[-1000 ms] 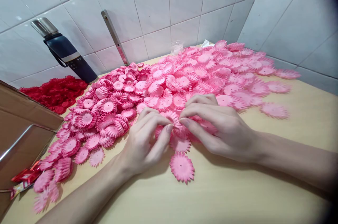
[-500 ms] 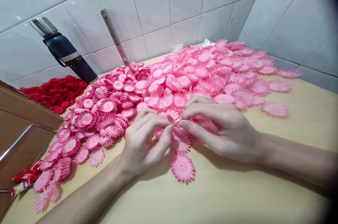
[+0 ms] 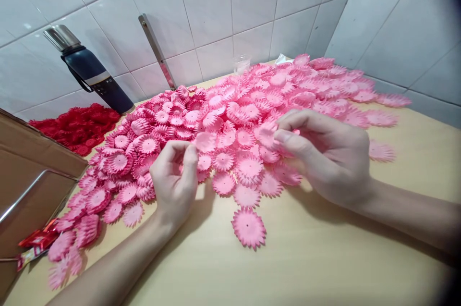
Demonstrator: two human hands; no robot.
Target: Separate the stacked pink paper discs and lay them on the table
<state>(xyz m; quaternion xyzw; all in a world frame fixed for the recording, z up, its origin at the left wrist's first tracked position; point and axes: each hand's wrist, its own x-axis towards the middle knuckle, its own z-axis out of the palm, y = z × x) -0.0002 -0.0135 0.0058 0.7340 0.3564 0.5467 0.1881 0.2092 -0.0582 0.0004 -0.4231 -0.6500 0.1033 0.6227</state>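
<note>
Between thumb and forefinger of my left hand (image 3: 175, 181) is the edge of a pink scalloped flower disc (image 3: 205, 142). My right hand (image 3: 326, 159), also closed in a pinch, has another pink petal disc (image 3: 265, 133) at its fingertips, slightly blurred. The hands are apart, both over the front of a large heap of pink flower discs (image 3: 223, 118). Below and between them, a single pink disc with a small centre hole (image 3: 248, 227) lies flat on the table, close to a paler disc (image 3: 247, 195).
At the left are a pile of red discs (image 3: 77, 128), a dark blue flask (image 3: 91, 73), a cardboard box (image 3: 36, 162) and a red wrapper (image 3: 39, 238). A metal strip (image 3: 155, 49) leans on the tiled wall (image 3: 209, 3). Behind the heap stands a clear plastic cup (image 3: 241, 64).
My hands, together at one spot before, have drawn apart: left hand leftward, right hand up and to the right. Each now holds a separate disc, uncovering several discs between them.
</note>
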